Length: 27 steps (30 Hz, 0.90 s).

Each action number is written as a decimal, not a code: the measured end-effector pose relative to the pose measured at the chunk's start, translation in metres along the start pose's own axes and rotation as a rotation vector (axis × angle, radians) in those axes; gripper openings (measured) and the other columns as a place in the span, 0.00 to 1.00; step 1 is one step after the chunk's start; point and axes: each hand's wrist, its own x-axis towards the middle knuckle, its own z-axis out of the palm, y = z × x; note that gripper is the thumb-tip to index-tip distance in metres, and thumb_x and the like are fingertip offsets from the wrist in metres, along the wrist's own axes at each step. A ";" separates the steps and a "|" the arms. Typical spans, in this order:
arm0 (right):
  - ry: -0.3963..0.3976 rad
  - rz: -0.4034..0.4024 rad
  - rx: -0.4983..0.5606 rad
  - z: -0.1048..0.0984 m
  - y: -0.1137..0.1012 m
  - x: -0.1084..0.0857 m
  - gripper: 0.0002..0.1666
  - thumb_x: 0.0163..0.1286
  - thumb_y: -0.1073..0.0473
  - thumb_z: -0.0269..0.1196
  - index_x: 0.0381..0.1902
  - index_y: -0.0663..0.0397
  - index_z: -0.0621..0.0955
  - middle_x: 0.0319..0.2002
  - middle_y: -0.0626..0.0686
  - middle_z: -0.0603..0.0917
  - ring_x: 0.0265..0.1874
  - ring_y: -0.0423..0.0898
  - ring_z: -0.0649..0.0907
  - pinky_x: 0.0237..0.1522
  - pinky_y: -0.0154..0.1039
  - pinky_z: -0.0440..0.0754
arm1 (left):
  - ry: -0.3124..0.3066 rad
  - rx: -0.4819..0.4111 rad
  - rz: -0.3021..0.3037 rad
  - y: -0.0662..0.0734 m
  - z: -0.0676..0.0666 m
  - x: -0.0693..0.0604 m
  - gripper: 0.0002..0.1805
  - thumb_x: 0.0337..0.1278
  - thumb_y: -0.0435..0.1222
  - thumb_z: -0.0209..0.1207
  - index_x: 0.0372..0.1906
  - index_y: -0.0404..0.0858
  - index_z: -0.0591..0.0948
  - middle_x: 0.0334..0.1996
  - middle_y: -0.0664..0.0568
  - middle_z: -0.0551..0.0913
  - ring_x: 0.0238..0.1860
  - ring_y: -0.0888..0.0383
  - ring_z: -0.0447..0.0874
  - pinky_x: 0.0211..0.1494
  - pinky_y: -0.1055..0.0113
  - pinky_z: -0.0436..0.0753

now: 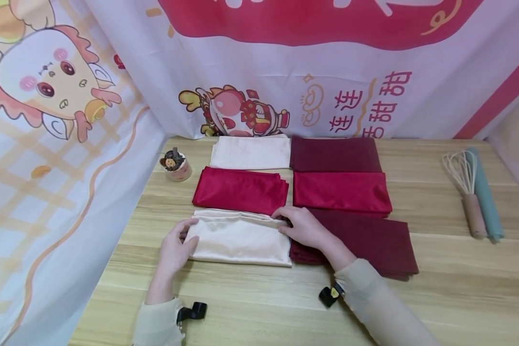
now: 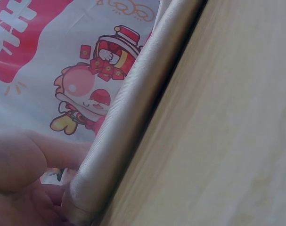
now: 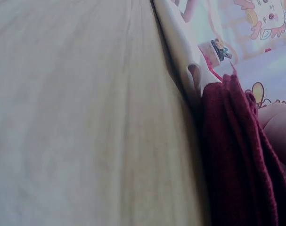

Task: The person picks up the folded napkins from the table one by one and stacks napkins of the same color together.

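Nearest on the wooden table (image 1: 251, 302), a folded cream cloth (image 1: 242, 245) lies at six o'clock in the head view; the left hand (image 1: 175, 247) grips its left edge at eight, the right hand (image 1: 303, 227) pinches its far right corner at five. Beside it, at four, is a maroon cloth (image 1: 372, 245). Beyond are two red cloths (image 1: 240, 190), a whisk (image 1: 474, 216) and blue stick (image 1: 486, 202) at three, a cup (image 1: 179, 173) at nine, then a white cloth (image 1: 251, 153) at eleven.
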 end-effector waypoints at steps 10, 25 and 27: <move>0.004 -0.004 -0.030 0.003 -0.001 0.000 0.15 0.62 0.65 0.64 0.47 0.48 0.81 0.44 0.45 0.83 0.40 0.39 0.80 0.45 0.43 0.66 | 0.023 -0.051 0.029 -0.004 0.001 0.000 0.23 0.52 0.22 0.59 0.55 0.36 0.78 0.43 0.38 0.80 0.42 0.50 0.76 0.42 0.72 0.75; 0.009 -0.022 0.061 -0.006 -0.010 -0.003 0.14 0.62 0.65 0.62 0.45 0.48 0.81 0.40 0.42 0.82 0.34 0.37 0.77 0.46 0.43 0.68 | 0.000 -0.259 0.016 -0.005 -0.013 0.001 0.23 0.47 0.18 0.62 0.53 0.30 0.79 0.46 0.35 0.81 0.40 0.64 0.79 0.42 0.76 0.78; 0.006 -0.029 0.101 -0.009 -0.011 -0.001 0.14 0.61 0.66 0.62 0.46 0.49 0.80 0.40 0.43 0.82 0.34 0.38 0.77 0.44 0.41 0.72 | -0.007 -0.263 0.016 -0.002 -0.018 0.001 0.23 0.48 0.20 0.62 0.54 0.31 0.78 0.47 0.36 0.81 0.40 0.65 0.79 0.43 0.76 0.77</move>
